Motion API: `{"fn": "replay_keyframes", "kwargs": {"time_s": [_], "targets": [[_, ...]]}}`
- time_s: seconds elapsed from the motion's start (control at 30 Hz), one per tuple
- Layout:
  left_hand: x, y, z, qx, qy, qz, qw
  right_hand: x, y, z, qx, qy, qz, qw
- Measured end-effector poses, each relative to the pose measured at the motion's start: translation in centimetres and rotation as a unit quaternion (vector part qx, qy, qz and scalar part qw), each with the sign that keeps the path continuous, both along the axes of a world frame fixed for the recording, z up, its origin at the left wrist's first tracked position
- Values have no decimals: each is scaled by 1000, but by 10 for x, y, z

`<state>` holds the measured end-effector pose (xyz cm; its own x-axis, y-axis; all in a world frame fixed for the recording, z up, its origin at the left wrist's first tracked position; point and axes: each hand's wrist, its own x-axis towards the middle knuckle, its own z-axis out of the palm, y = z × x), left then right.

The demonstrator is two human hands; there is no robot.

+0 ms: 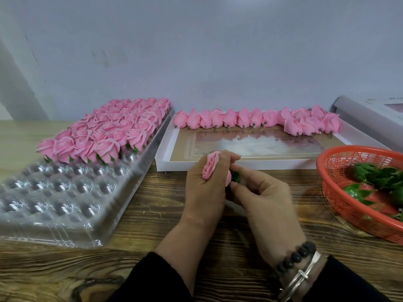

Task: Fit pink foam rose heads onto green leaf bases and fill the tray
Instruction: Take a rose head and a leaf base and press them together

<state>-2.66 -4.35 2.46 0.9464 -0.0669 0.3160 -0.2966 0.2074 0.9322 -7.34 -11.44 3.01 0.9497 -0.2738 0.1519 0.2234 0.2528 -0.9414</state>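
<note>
My left hand (206,188) grips a pink foam rose head (211,167), fingers curled round it. My right hand (265,192) pinches a green leaf base (236,176) against the bottom of that rose. To the left lies a clear plastic tray (65,192); its far half is packed with several finished roses (113,129), its near cups hold nothing. Loose pink rose heads (257,119) lie in a row along the far side of a white box lid (261,164). More green leaf bases (379,177) sit in the red basket (340,201) at the right.
The wooden tabletop (152,247) runs under everything. A white box (370,114) stands at the far right against the pale wall. Beaded and metal bracelets (298,271) circle my right wrist.
</note>
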Motion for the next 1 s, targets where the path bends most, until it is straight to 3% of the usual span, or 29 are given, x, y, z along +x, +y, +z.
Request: {"fn": "replay_keyframes", "kwargs": {"time_s": [0.27,0.53,0.73,0.83,0.9,1.0], "targets": [[-2,-3,-1,2,-15,1,1000,-2,2,3,-108,-33,-26,993],[-7,-6,0,-20,52,-64,996,-3,0,2,-7,-17,-18,1000],[-4,-5,-1,-41,59,-45,996,-3,2,-5,-73,-25,-23,997],[-4,-2,-1,-52,52,-33,997,-1,0,-4,-69,-1,32,997],[-2,0,-2,-44,53,-34,997,1,-7,1,-172,18,54,984],[0,2,-3,25,6,-31,999,2,-19,2,-409,12,12,912]]}}
